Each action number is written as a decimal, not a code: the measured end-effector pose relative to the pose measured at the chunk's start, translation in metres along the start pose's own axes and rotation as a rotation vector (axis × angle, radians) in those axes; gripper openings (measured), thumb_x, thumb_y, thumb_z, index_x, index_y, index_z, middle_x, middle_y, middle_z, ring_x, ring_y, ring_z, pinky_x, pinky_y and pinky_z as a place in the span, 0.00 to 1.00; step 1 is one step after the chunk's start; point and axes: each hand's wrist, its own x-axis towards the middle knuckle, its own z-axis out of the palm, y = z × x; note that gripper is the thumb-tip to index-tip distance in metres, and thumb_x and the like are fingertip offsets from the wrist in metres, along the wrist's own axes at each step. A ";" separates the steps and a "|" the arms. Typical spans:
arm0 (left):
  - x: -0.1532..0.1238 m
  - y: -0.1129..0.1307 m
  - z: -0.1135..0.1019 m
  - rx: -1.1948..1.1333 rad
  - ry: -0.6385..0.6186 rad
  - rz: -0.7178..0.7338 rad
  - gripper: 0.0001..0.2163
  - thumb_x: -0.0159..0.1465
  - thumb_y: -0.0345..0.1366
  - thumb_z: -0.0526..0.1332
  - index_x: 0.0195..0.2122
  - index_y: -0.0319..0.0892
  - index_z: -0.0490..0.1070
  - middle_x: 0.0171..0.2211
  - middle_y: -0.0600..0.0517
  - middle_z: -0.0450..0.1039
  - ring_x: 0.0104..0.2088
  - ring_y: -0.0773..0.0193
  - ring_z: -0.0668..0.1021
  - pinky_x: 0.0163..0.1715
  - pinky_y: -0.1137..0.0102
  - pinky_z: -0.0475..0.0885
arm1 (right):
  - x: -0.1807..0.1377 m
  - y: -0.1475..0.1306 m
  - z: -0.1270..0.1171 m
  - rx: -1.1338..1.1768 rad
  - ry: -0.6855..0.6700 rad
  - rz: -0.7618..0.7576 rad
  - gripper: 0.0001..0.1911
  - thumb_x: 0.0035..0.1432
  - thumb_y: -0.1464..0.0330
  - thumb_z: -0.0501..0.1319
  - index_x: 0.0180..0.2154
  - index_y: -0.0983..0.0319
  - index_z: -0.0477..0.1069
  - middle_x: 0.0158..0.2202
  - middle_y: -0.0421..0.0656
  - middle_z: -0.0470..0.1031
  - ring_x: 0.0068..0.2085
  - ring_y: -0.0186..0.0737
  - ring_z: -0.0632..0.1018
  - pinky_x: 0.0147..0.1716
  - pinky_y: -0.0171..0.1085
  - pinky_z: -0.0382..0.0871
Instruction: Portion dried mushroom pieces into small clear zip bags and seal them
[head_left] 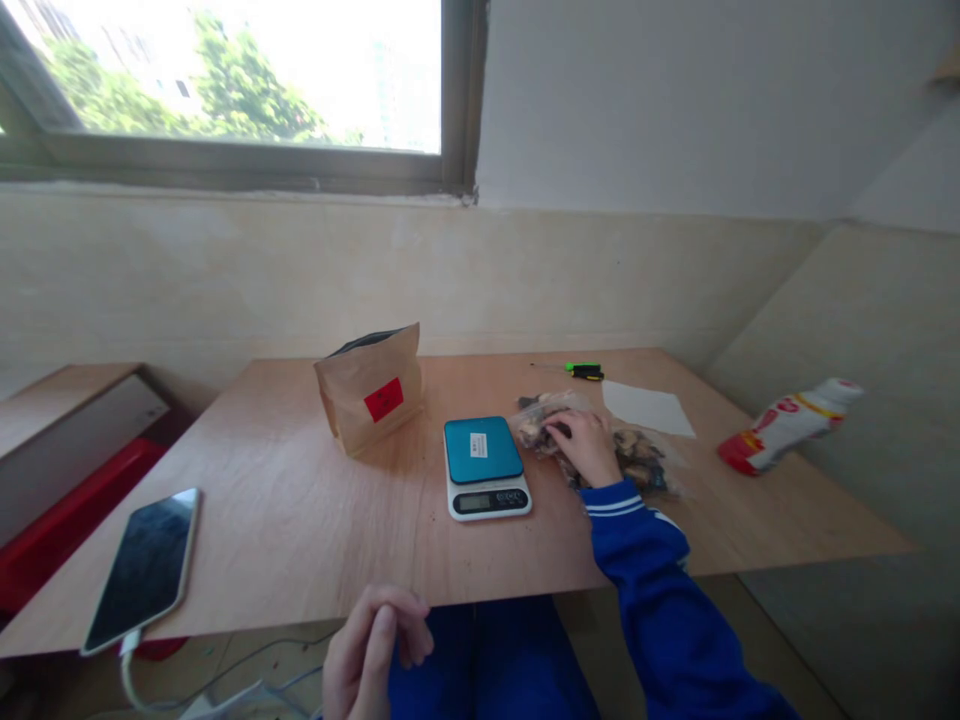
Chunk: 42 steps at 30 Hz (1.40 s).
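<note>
Right hand point(589, 446): fingers narrowed at plastic bag point(562, 402), grip unclear; pieces point(532, 430) inside, none on the scale point(486, 468) left of fingers. Left hand point(379, 640): fingers loosely curled, hold unclear.

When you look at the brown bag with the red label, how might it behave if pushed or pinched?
The brown bag stands unsupported on the table, so its walls are probably fairly stiff. It looks thin-walled at the open top, so pinching there may crease it. It rises tall over a fairly narrow-looking base, so a high push could tip it.
</note>
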 end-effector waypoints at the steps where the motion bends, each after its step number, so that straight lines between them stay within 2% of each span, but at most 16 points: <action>1: 0.001 -0.001 -0.001 0.001 0.001 -0.016 0.16 0.65 0.45 0.56 0.28 0.40 0.73 0.18 0.52 0.70 0.18 0.68 0.70 0.19 0.75 0.66 | 0.001 0.000 -0.005 0.053 0.060 0.024 0.10 0.59 0.68 0.57 0.35 0.60 0.78 0.41 0.50 0.80 0.46 0.55 0.77 0.49 0.54 0.64; 7: 0.005 -0.012 0.001 -0.008 -0.071 -0.113 0.17 0.66 0.47 0.54 0.32 0.40 0.73 0.22 0.51 0.71 0.20 0.67 0.72 0.19 0.74 0.67 | -0.002 -0.022 -0.041 0.629 0.485 0.125 0.13 0.60 0.60 0.58 0.37 0.63 0.72 0.37 0.48 0.78 0.40 0.46 0.78 0.43 0.44 0.71; 9: 0.008 -0.014 0.007 0.032 -0.083 -0.105 0.16 0.66 0.47 0.54 0.35 0.40 0.73 0.26 0.50 0.72 0.23 0.67 0.73 0.22 0.73 0.69 | -0.009 -0.041 -0.050 0.798 0.551 0.146 0.14 0.58 0.57 0.60 0.38 0.62 0.71 0.37 0.47 0.77 0.39 0.44 0.78 0.42 0.42 0.72; 11: 0.016 -0.013 0.016 0.116 -0.074 -0.051 0.14 0.66 0.45 0.55 0.42 0.42 0.73 0.34 0.49 0.74 0.30 0.65 0.76 0.30 0.72 0.72 | -0.020 -0.062 -0.055 0.958 0.563 0.206 0.16 0.57 0.56 0.62 0.40 0.61 0.70 0.38 0.46 0.77 0.38 0.42 0.78 0.39 0.40 0.73; 13: 0.027 -0.009 0.025 0.203 -0.068 0.023 0.16 0.65 0.43 0.57 0.52 0.44 0.68 0.44 0.47 0.73 0.41 0.63 0.76 0.42 0.70 0.72 | -0.032 -0.084 -0.055 1.102 0.515 0.280 0.17 0.56 0.56 0.62 0.41 0.61 0.71 0.39 0.46 0.77 0.37 0.41 0.78 0.36 0.38 0.73; 16: 0.045 -0.003 0.034 0.256 -0.112 0.084 0.22 0.63 0.43 0.60 0.58 0.47 0.62 0.52 0.46 0.69 0.47 0.62 0.74 0.47 0.68 0.70 | -0.050 -0.112 -0.045 1.275 0.366 0.387 0.18 0.55 0.54 0.63 0.41 0.61 0.71 0.41 0.45 0.78 0.35 0.39 0.78 0.31 0.35 0.72; 18: 0.054 0.001 0.036 0.262 -0.187 0.057 0.18 0.64 0.44 0.60 0.53 0.45 0.67 0.46 0.48 0.73 0.42 0.63 0.76 0.43 0.69 0.71 | -0.060 -0.124 -0.032 1.345 0.265 0.440 0.19 0.54 0.54 0.64 0.41 0.60 0.71 0.41 0.45 0.78 0.33 0.39 0.78 0.29 0.35 0.72; 20: 0.059 0.002 0.036 0.265 -0.245 0.009 0.12 0.64 0.44 0.59 0.42 0.43 0.72 0.36 0.50 0.75 0.36 0.64 0.76 0.37 0.71 0.71 | -0.067 -0.130 -0.017 1.391 0.167 0.472 0.19 0.54 0.54 0.63 0.40 0.61 0.71 0.39 0.45 0.78 0.33 0.40 0.78 0.29 0.35 0.72; 22: 0.060 0.001 0.033 0.258 -0.264 -0.030 0.12 0.64 0.44 0.59 0.35 0.41 0.73 0.30 0.51 0.74 0.32 0.66 0.76 0.32 0.73 0.70 | -0.072 -0.131 -0.003 1.404 0.092 0.508 0.21 0.53 0.53 0.64 0.41 0.61 0.69 0.37 0.45 0.78 0.34 0.41 0.78 0.30 0.37 0.72; 25: 0.058 -0.002 0.031 0.193 -0.234 -0.071 0.12 0.63 0.44 0.60 0.32 0.40 0.73 0.27 0.52 0.74 0.29 0.67 0.75 0.29 0.75 0.70 | -0.079 -0.133 0.009 1.258 0.180 0.559 0.26 0.50 0.52 0.65 0.45 0.60 0.66 0.40 0.47 0.75 0.38 0.43 0.78 0.35 0.40 0.73; 27: 0.057 -0.004 0.033 0.132 -0.166 -0.088 0.11 0.61 0.44 0.62 0.31 0.40 0.71 0.26 0.53 0.73 0.27 0.68 0.75 0.28 0.76 0.70 | -0.085 -0.139 0.008 1.101 0.281 0.532 0.23 0.52 0.53 0.64 0.44 0.59 0.66 0.43 0.47 0.73 0.41 0.42 0.76 0.39 0.41 0.72; 28: 0.056 -0.005 0.034 0.103 -0.120 -0.092 0.12 0.61 0.44 0.63 0.30 0.40 0.70 0.24 0.54 0.72 0.26 0.69 0.75 0.27 0.76 0.69 | -0.088 -0.144 0.004 1.059 0.274 0.489 0.19 0.55 0.54 0.62 0.43 0.59 0.66 0.43 0.47 0.73 0.42 0.42 0.76 0.41 0.41 0.72; 30: 0.057 -0.007 0.039 0.050 -0.042 -0.104 0.13 0.59 0.44 0.64 0.28 0.40 0.68 0.22 0.55 0.70 0.24 0.70 0.73 0.26 0.76 0.69 | -0.094 -0.155 -0.006 1.088 0.126 0.376 0.14 0.60 0.56 0.58 0.41 0.59 0.67 0.41 0.45 0.73 0.41 0.40 0.76 0.41 0.39 0.72; 33: 0.061 -0.010 0.044 -0.023 0.009 -0.132 0.14 0.56 0.45 0.66 0.28 0.40 0.67 0.22 0.55 0.70 0.23 0.69 0.73 0.24 0.76 0.69 | -0.099 -0.169 -0.020 1.225 -0.163 0.230 0.14 0.64 0.57 0.55 0.42 0.59 0.68 0.40 0.44 0.75 0.40 0.38 0.77 0.39 0.37 0.73; 37: 0.063 -0.011 0.047 -0.049 -0.014 -0.109 0.13 0.57 0.44 0.65 0.28 0.40 0.66 0.25 0.55 0.70 0.27 0.68 0.74 0.27 0.75 0.70 | -0.099 -0.172 -0.024 1.237 -0.201 0.186 0.13 0.61 0.58 0.59 0.42 0.60 0.70 0.40 0.44 0.76 0.41 0.38 0.78 0.42 0.36 0.73; 42: 0.060 -0.011 0.048 -0.073 -0.129 -0.111 0.12 0.62 0.45 0.61 0.30 0.41 0.67 0.25 0.56 0.64 0.25 0.70 0.69 0.25 0.76 0.66 | -0.097 -0.162 -0.016 1.357 -0.262 0.224 0.13 0.55 0.58 0.65 0.36 0.61 0.70 0.29 0.40 0.76 0.29 0.36 0.77 0.29 0.34 0.73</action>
